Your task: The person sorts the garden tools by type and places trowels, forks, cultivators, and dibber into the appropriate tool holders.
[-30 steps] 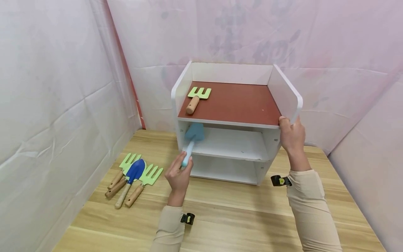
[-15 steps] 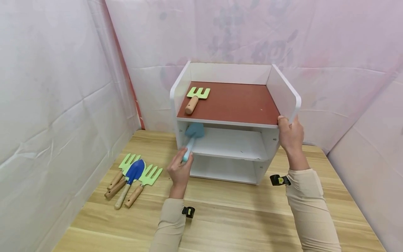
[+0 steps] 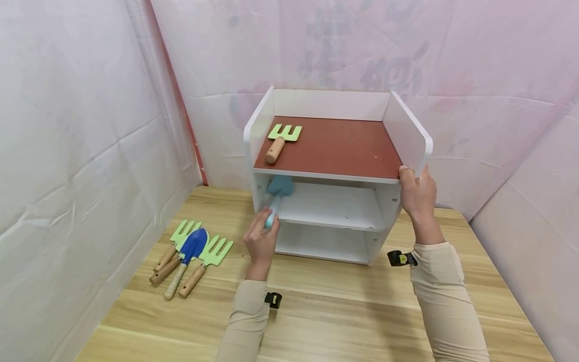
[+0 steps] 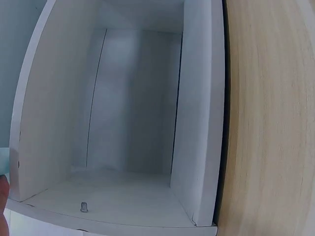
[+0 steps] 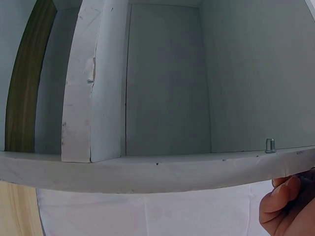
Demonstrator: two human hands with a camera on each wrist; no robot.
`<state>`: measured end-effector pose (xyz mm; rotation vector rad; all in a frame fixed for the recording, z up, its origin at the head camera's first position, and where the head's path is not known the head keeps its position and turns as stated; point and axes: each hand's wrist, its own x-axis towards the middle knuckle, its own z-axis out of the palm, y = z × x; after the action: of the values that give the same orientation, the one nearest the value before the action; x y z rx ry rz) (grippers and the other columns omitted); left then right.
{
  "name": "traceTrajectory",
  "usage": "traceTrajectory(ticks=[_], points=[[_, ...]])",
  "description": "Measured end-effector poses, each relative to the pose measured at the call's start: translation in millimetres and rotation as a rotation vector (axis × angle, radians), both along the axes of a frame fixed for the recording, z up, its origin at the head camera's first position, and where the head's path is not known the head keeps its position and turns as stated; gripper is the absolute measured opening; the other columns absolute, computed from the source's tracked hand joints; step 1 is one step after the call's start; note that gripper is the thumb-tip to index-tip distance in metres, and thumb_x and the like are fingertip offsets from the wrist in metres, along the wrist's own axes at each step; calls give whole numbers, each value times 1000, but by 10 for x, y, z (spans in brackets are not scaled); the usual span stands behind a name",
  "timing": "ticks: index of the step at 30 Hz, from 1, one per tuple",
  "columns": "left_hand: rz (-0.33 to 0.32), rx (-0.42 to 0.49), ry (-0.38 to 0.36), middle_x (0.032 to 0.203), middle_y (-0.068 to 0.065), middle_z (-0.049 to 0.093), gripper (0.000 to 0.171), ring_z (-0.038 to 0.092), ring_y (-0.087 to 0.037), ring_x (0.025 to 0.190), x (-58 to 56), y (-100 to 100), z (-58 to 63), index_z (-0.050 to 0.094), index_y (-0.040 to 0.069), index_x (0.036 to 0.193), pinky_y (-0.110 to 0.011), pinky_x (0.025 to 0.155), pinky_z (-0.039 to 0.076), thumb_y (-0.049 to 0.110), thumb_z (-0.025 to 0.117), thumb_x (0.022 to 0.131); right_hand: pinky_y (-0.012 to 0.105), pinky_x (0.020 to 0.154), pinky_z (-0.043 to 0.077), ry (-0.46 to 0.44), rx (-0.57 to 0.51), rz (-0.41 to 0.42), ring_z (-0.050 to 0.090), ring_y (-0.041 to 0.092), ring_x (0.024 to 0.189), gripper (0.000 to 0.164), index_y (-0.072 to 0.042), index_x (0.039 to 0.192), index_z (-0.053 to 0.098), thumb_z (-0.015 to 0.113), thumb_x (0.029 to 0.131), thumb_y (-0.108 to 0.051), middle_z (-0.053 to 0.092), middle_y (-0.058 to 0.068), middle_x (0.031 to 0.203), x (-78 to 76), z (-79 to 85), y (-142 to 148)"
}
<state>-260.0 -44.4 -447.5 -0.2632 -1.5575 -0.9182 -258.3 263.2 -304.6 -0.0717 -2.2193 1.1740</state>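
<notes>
Pinches lt-blue trowel (image 3: 280, 186) by handle end w/ L hand (image 3: 261, 242), w/ blade in upper compartment of wht shelf unit (image 3: 334, 205) nr its L end, below red-brown top (image 3: 344, 146) w/ green fork (image 3: 284, 133) on it, & grips unit's R side nr front w/ R hand (image 3: 419, 199).

Faint marks (image 3: 326, 30) on the backdrop (image 3: 488, 65), possibly characters, are too blurred to read.
</notes>
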Motion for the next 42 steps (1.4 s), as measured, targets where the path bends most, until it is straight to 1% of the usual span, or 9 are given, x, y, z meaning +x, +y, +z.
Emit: traceTrajectory(ticks=[6, 8, 19, 24, 28, 33, 35, 38, 42], points=[[15, 30, -123, 92, -15, 69, 21, 67, -30, 84, 44, 12, 28, 71, -3, 88, -39, 72, 53, -1, 77, 68, 51, 69, 35, -1, 3, -3, 50, 44, 88, 49, 5, 115, 46, 34, 88, -34, 55, 32, 103, -7, -9, 2], [18, 34, -145, 92, -15, 69, 23, 66, -30, 85, 60, 14, 41, 71, -3, 89, -40, 72, 53, -1, 78, 67, 51, 69, 35, -1, 5, -4, 51, 44, 88, 49, 5, 115, 46, 34, 87, -34, 55, 32, 103, -6, -14, 6], [-11, 90, -160, 93, -18, 68, 30, 66, -33, 85, 80, 31, 70, 70, -6, 94, -42, 72, 53, -1, 79, 65, 52, 70, 35, -1, 0, 10, 50, 43, 90, 48, 3, 117, 45, 33, 87, -33, 55, 30, 105, -13, -4, 26], [-39, 111, -197, 93, -19, 68, 31, 66, -32, 87, 100, 34, 64, 70, -6, 96, -39, 68, 54, 0, 79, 67, 50, 69, 34, -2, -4, 0, 50, 44, 89, 49, 4, 116, 46, 34, 87, -34, 55, 30, 104, -3, -6, 36], [-72, 134, -209, 91, -19, 68, 32, 66, -31, 82, 155, 21, 87, 70, -7, 97, -37, 62, 54, -2, 79, 66, 52, 71, 34, -7, -16, -9, 50, 44, 90, 48, 3, 116, 46, 35, 87, -34, 55, 31, 105, 2, -6, 30], [-117, 149, -228, 88, -21, 67, 33, 66, -32, 78, 249, -17, 146, 68, -11, 96, -34, 63, 54, -4, 77, 65, 55, 74, 34, -20, -32, -23, 49, 44, 92, 48, 4, 116, 47, 36, 87, -33, 55, 31, 107, 1, -3, 14], [-145, 149, -272, 90, -22, 67, 35, 66, -32, 80, 290, -36, 162, 67, -11, 99, -32, 66, 54, -3, 77, 66, 55, 74, 35, -17, -29, -29, 49, 44, 92, 47, 4, 115, 47, 36, 88, -33, 55, 31, 107, 3, 3, 14], [-169, 148, -364, 95, -23, 66, 38, 65, -34, 84, 365, -72, 178, 66, -11, 102, -34, 69, 54, -3, 78, 67, 56, 74, 34, -12, -16, -39, 49, 44, 92, 46, 5, 112, 49, 37, 88, -32, 55, 32, 107, 7, 19, 23], [-157, 132, -508, 102, -21, 65, 45, 63, -35, 89, 484, -146, 200, 65, -8, 109, -39, 74, 53, 0, 79, 67, 58, 77, 35, -25, 13, -33, 50, 43, 94, 45, 4, 111, 51, 37, 89, -32, 55, 31, 108, 38, 49, 26]])
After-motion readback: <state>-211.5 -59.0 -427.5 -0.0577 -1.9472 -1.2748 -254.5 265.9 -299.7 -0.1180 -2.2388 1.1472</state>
